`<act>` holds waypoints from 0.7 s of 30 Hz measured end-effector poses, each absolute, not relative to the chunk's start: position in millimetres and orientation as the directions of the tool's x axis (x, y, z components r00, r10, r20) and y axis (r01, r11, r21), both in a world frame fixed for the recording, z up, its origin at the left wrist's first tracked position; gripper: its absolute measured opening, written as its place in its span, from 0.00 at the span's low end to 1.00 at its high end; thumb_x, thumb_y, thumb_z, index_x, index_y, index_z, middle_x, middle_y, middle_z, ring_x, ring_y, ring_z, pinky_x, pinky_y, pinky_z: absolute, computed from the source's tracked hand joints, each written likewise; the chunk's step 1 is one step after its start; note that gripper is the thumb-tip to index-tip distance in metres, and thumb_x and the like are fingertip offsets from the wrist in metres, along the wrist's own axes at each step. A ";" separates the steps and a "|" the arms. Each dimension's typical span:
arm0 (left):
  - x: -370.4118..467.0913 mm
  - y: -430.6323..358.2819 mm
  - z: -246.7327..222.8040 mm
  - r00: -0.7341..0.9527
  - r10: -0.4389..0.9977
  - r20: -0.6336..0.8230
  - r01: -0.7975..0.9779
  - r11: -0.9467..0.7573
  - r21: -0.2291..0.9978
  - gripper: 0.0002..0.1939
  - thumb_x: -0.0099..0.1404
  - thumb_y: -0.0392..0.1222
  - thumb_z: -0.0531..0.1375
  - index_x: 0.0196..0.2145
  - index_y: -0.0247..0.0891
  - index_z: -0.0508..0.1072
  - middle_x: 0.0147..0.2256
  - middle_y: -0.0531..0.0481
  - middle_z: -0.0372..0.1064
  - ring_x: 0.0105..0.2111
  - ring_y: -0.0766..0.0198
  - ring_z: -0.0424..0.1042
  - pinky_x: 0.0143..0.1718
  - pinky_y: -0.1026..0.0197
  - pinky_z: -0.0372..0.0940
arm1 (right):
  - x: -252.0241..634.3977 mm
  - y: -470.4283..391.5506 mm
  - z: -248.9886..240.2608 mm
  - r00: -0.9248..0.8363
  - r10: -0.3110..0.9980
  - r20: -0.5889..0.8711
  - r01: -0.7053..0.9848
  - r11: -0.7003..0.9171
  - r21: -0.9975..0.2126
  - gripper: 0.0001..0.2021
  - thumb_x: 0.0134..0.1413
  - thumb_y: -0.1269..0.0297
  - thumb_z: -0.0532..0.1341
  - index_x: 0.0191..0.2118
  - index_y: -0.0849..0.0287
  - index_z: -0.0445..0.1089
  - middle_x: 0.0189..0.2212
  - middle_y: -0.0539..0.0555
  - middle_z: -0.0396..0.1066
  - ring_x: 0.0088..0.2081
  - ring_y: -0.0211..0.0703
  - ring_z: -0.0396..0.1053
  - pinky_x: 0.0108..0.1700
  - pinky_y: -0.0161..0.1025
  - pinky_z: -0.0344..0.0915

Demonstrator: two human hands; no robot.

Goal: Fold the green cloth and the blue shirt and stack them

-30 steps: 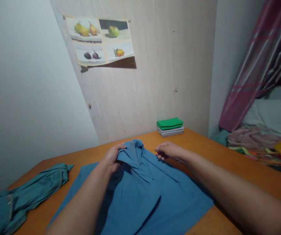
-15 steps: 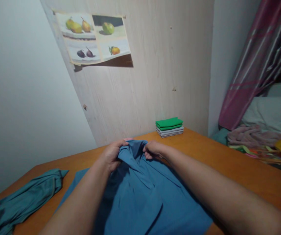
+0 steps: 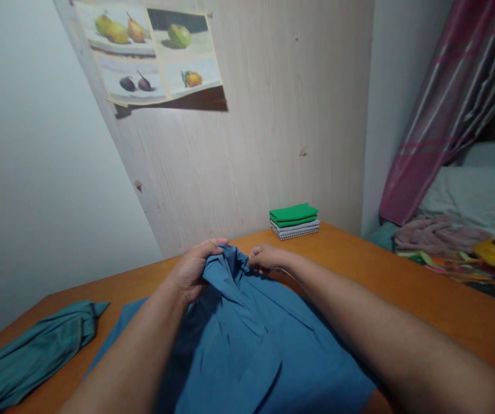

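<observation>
Right hand (image 3: 267,257) has closed in from the shirt's shoulder to the collar, meeting the left hand (image 3: 193,269).
The orange wooden worktop (image 3: 403,282) carries the soft blue cotton collared shirt (image 3: 247,345), spread flat; light and limp, it looks best taken at the stiffer collar, where both grips pinch cloth. A crumpled teal garment (image 3: 35,356) lies left; a small folded cloth stack (image 3: 294,221) sits behind.
</observation>
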State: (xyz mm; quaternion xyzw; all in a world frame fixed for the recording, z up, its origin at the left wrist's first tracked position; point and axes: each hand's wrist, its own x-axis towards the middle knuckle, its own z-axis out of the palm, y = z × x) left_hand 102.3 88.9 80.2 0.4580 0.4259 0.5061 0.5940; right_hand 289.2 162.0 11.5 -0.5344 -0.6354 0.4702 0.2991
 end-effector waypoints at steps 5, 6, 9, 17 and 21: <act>135.3 63.9 75.4 0.410 0.911 0.051 -0.076 -0.021 0.997 0.24 0.57 0.36 0.66 0.52 0.36 0.71 0.33 0.47 0.76 0.29 0.62 0.76 0.34 0.62 0.69 | 297.5 172.7 9.1 -0.116 0.977 -0.182 0.393 -0.123 -0.911 0.09 0.64 0.64 0.61 0.34 0.64 0.73 0.29 0.52 0.74 0.27 0.37 0.71 0.29 0.33 0.69; 141.4 57.5 74.7 0.520 0.854 0.029 -0.007 -0.030 1.000 0.28 0.58 0.39 0.67 0.55 0.37 0.70 0.34 0.46 0.77 0.30 0.62 0.76 0.34 0.61 0.68 | 303.8 174.5 8.0 -0.073 0.978 -0.197 0.395 -0.153 -0.906 0.10 0.65 0.61 0.61 0.41 0.64 0.73 0.36 0.54 0.75 0.33 0.40 0.73 0.35 0.37 0.72; 147.0 46.1 72.4 0.630 0.776 -0.027 0.136 -0.076 0.988 0.34 0.61 0.47 0.67 0.62 0.38 0.64 0.36 0.44 0.77 0.32 0.61 0.76 0.37 0.60 0.67 | 326.9 174.4 3.3 0.023 0.965 -0.261 0.406 -0.247 -0.880 0.19 0.65 0.57 0.62 0.56 0.59 0.67 0.54 0.58 0.68 0.49 0.48 0.71 0.49 0.51 0.72; 82.4 41.3 42.4 0.300 0.952 0.058 0.339 -0.164 0.926 0.14 0.63 0.53 0.64 0.36 0.38 0.75 0.31 0.48 0.72 0.32 0.63 0.70 0.36 0.63 0.63 | 371.0 130.2 -10.5 -0.005 0.985 -0.172 0.449 -0.151 -0.880 0.13 0.60 0.68 0.57 0.24 0.62 0.67 0.15 0.51 0.65 0.18 0.35 0.61 0.20 0.32 0.57; 43.8 10.5 34.4 0.351 0.936 -0.014 0.460 -0.159 0.874 0.18 0.64 0.57 0.61 0.34 0.38 0.74 0.31 0.48 0.70 0.32 0.63 0.67 0.35 0.61 0.62 | 378.4 96.5 -9.2 -0.111 0.993 -0.041 0.458 0.015 -0.889 0.13 0.54 0.70 0.59 0.19 0.59 0.63 0.14 0.47 0.61 0.18 0.33 0.57 0.21 0.31 0.51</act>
